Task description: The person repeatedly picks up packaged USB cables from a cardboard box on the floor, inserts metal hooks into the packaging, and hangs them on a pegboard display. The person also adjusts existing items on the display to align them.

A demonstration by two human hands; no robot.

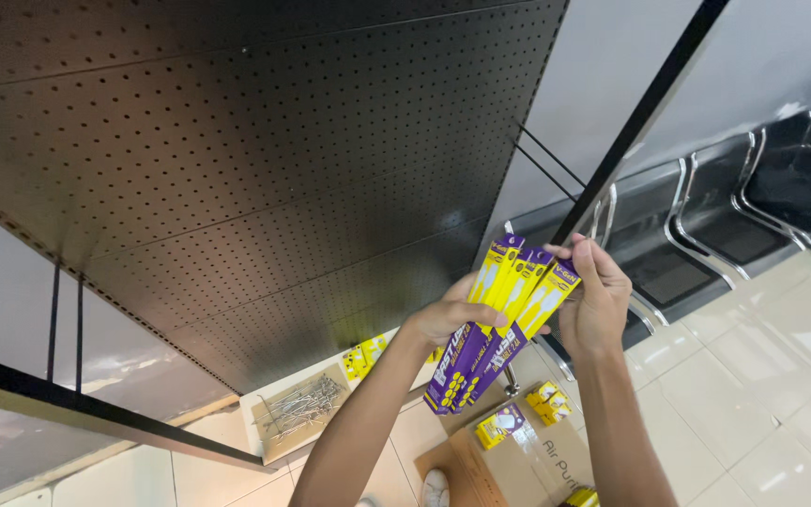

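Note:
My left hand [448, 317] grips a fanned bunch of long, narrow yellow-and-purple packages [499, 314] around their middle. My right hand [596, 299] pinches the top of the rightmost package with its fingertips. Both hands are raised in front of the lower right corner of a black pegboard panel [265, 169]. The packages hang tilted, with their purple ends pointing down to the left.
On the tiled floor [781, 376] below lie a shallow box of metal hooks [298, 408], small yellow boxes [546, 404] and a brown cardboard box [537, 460]. A row of black metal seats [734, 216] stands at the right. A black frame bar [96, 413] crosses the lower left.

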